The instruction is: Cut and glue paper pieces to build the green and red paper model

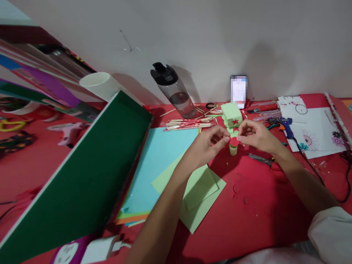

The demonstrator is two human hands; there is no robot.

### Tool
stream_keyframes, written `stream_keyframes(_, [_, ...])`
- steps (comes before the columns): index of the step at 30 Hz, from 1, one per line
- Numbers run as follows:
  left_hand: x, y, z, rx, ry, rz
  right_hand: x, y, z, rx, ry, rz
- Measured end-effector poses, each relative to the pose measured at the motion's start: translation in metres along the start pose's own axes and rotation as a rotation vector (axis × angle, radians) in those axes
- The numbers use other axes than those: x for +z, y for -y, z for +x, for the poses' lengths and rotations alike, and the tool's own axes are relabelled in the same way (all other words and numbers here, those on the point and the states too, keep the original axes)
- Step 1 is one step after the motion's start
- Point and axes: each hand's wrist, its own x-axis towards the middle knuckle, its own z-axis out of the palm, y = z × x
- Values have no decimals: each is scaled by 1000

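A small red disc (234, 142) is pinched between the fingertips of my left hand (207, 145) and my right hand (255, 136), one at each edge. Directly beneath it stands a small pale cylinder (233, 150) with a green rim; whether disc and cylinder touch, I cannot tell. Just behind my fingers is a light green box-shaped paper piece (231, 113) with a red star on its front. Scissors (260, 159) lie below my right hand. Pale green sheets (202, 198) are partly under my left forearm.
A bottle (177, 91) leans near the wall beside bundled sticks (189, 124). A lit phone (238, 91) stands behind. To the right are a blue glue gun (286, 124) with its cord and patterned sheets (316, 132). A dark green board (88, 172) rises at left beside blue paper (167, 154).
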Motion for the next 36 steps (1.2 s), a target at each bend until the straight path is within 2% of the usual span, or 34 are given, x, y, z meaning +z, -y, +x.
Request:
stream_keyframes(3, [-5, 5, -1, 62, 19, 88, 0, 0, 0, 24, 10, 22])
stream_keyframes(8, [-9, 11, -4, 253, 66, 219, 2, 3, -1, 44, 4, 94])
stream_keyframes(14, [0, 8, -7, 447, 13, 446, 2, 0, 0, 48, -5, 127])
stream_keyframes(19, [9, 6, -7, 461, -52, 540, 3, -1, 1, 76, -35, 146])
stream_keyframes(28, [8, 0, -8, 533, -121, 569, 5, 2, 0, 61, -40, 161])
stream_keyframes(36, [4, -2, -9, 580, -104, 587, 3, 3, 0, 15, -56, 141])
